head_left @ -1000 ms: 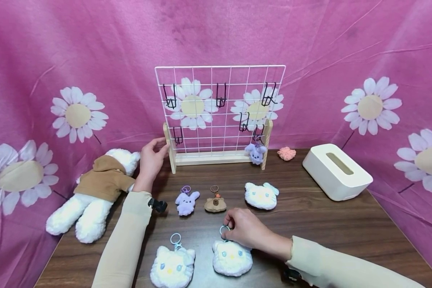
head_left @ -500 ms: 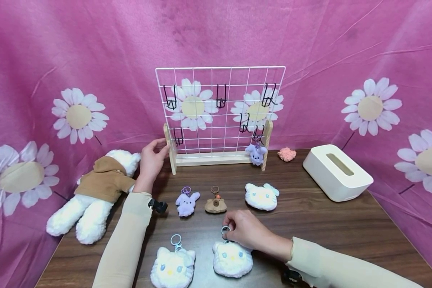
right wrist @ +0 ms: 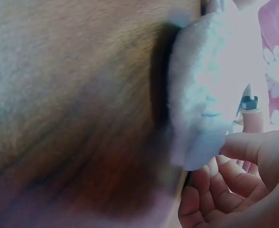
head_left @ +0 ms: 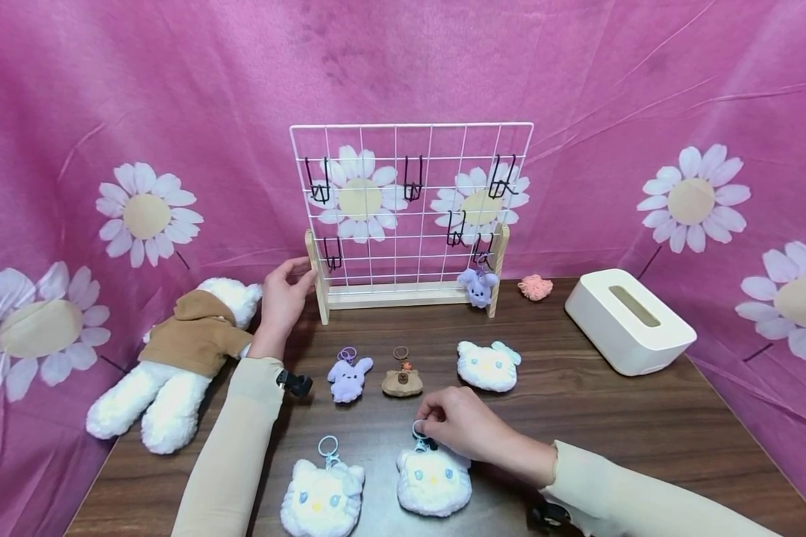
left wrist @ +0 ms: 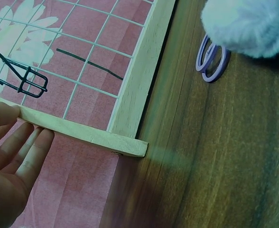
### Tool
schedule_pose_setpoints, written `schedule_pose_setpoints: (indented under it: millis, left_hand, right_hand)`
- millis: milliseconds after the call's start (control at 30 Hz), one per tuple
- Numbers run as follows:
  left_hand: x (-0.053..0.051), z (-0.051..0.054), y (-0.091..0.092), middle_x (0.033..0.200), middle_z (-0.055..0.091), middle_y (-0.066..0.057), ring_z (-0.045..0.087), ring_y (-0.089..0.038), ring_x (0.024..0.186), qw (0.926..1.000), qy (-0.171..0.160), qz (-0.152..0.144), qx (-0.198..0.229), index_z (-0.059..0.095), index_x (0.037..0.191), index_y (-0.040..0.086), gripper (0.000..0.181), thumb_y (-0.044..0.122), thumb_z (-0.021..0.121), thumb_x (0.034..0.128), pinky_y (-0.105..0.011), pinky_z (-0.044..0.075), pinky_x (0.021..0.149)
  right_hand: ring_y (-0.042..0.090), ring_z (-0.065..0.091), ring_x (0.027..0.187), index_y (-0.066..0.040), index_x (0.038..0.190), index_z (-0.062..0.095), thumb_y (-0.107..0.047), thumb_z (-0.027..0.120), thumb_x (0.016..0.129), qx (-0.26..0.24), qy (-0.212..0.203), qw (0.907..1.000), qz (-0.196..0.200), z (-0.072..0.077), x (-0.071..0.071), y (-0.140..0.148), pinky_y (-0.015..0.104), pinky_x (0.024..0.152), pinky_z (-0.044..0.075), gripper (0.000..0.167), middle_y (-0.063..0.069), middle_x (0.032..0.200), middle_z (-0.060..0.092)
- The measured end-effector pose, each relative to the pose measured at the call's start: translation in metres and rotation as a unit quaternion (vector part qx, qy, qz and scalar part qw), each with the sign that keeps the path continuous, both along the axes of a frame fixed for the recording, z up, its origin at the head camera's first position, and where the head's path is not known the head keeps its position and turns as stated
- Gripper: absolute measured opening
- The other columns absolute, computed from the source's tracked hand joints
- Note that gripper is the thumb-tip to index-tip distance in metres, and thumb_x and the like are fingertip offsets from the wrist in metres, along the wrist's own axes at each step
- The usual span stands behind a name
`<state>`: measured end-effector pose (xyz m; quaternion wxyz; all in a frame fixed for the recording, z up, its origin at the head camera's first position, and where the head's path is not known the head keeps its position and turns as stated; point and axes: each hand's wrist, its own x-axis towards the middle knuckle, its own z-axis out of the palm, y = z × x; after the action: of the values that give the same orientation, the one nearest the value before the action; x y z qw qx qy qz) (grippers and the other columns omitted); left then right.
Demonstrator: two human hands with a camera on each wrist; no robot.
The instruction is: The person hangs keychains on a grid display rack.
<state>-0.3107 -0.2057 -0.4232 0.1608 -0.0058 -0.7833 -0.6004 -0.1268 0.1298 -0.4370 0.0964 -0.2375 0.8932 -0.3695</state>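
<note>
My left hand [head_left: 283,300] holds the left wooden post [left wrist: 82,130] of a white wire grid rack [head_left: 403,300], thumb on one side and fingers on the other. My right hand [head_left: 469,426] pinches the key ring [head_left: 417,428] of a white plush cat keychain [head_left: 433,485], which lies face up on the table. In the right wrist view, the fingers [right wrist: 225,190] curl beside the blurred white plush. To its left lies a second white cat keychain [head_left: 322,501] with its ring upward. A purple plush keychain [head_left: 478,287] hangs from a lower right hook.
Further back lie a purple keychain [head_left: 349,380], a brown one [head_left: 403,382] and another white cat [head_left: 487,366]. A plush bear [head_left: 191,339] lies at left; a white tissue box [head_left: 628,321] and pink pompom-like item [head_left: 534,287] are at right. Several black hooks [head_left: 413,179] are on the grid.
My right hand has shifted slightly upward and to the right at the ring, uncovering more of the clasp below it. The left hand stays on the post.
</note>
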Motion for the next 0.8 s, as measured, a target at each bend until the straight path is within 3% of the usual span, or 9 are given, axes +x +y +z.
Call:
schedule_pose_setpoints:
  millis: [800]
  left_hand:
    - [-0.002, -0.001, 0.0, 0.138, 0.076, -0.029, 0.068, 0.007, 0.091, 1.0, -0.001, 0.001, 0.0, 0.071, 0.144, -0.004, 0.036, 0.009, 0.071, 0.1101, -0.014, 0.068, 0.082]
  right_hand:
    - [-0.007, 0.06, 0.073, -0.02, 0.098, 0.082, -0.014, 0.081, 0.102, -0.033, 0.017, 0.9993, 0.009, 0.047, 0.014, 0.01, 0.016, 0.064, 0.055, 0.007, -0.013, 0.083, 0.075]
